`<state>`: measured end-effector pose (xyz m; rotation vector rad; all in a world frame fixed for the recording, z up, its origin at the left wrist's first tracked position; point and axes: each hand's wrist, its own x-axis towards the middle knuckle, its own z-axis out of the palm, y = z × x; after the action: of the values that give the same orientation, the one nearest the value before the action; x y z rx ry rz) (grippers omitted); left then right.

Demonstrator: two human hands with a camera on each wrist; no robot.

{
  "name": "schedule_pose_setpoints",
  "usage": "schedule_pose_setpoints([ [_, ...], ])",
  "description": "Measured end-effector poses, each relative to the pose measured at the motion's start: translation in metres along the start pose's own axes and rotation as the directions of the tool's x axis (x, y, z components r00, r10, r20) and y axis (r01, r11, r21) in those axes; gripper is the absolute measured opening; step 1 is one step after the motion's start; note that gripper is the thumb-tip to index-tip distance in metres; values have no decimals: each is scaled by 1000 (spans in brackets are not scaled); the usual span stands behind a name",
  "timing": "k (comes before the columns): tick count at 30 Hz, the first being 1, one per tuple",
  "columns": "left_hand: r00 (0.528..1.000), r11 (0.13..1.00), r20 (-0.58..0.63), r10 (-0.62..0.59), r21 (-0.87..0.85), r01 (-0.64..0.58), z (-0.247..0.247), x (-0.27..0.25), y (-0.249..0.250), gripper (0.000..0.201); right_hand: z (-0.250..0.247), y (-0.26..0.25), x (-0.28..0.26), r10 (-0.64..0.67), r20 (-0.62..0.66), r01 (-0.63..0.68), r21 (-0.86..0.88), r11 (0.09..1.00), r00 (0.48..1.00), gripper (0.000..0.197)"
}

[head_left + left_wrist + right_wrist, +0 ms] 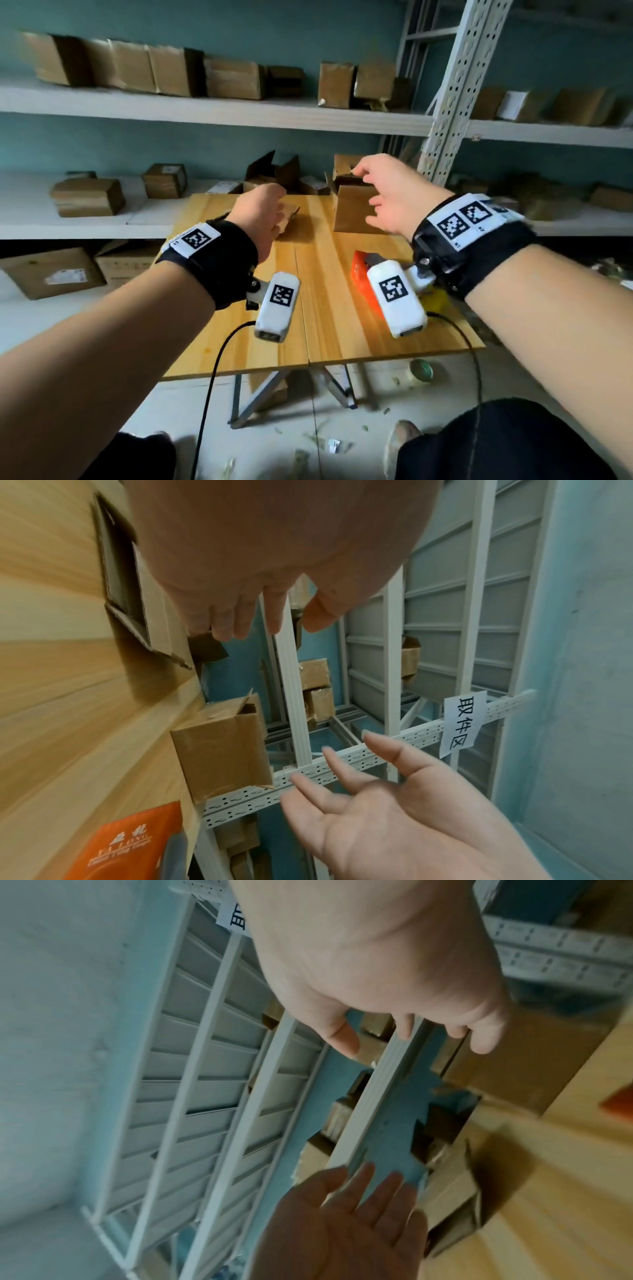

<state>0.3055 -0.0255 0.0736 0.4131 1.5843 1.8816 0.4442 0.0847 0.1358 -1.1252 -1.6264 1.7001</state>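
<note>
Two cardboard boxes stand on a wooden table [318, 308]. A small flat box [289, 217] with open flaps lies at the far left, also seen as the flat box [137, 607]. An upright brown box [352, 210], top flaps open, stands at the far right, the upright box [219, 756]. My left hand [267, 212] hovers above the flat box, with my left hand [274, 610] relaxed and empty. My right hand [380, 198] floats beside the upright box with fingers spread, and my right hand [407, 1026] holds nothing.
An orange tape dispenser [363, 281] lies on the table near my right wrist. White metal shelves [219, 113] behind the table carry several cardboard boxes. More boxes [51, 274] sit on the floor at left. Scraps and a tape roll [421, 371] litter the floor.
</note>
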Motion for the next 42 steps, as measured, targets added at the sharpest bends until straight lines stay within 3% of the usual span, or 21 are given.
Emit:
schedule_pose_setpoints([
  [4,999,999,-36,24,-45,-26,-27,-21,-9,28,41,37,-24,-51,66,47,60,997,997,27],
  [7,997,993,-38,-60,-104,56,-50,-18,-32,20,58,77,-21,-71,55,68,56,996,996,15],
  [12,984,965,-40,-176,-205,164,-70,4,-70,25,72,128,6,-77,80,68,107,992,994,23],
  [17,988,962,-7,-154,-230,148,-68,13,-62,23,83,115,29,16,108,-45,269,962,994,26],
  [21,970,948,-91,-226,-250,198,-77,17,-66,26,81,109,33,84,160,-133,321,938,983,24],
  [27,940,834,15,-340,-458,309,-87,19,-59,26,78,105,33,102,265,-209,414,886,959,27],
  [31,935,813,-52,-351,-512,277,-96,18,-58,31,71,106,35,149,233,-243,455,857,961,29],
  [37,937,837,-71,-342,-476,269,-93,17,-60,34,61,113,43,155,236,-258,507,823,959,47],
  [42,964,898,-24,-264,-371,236,-84,28,-55,30,65,114,50,145,227,-245,513,823,963,43],
])
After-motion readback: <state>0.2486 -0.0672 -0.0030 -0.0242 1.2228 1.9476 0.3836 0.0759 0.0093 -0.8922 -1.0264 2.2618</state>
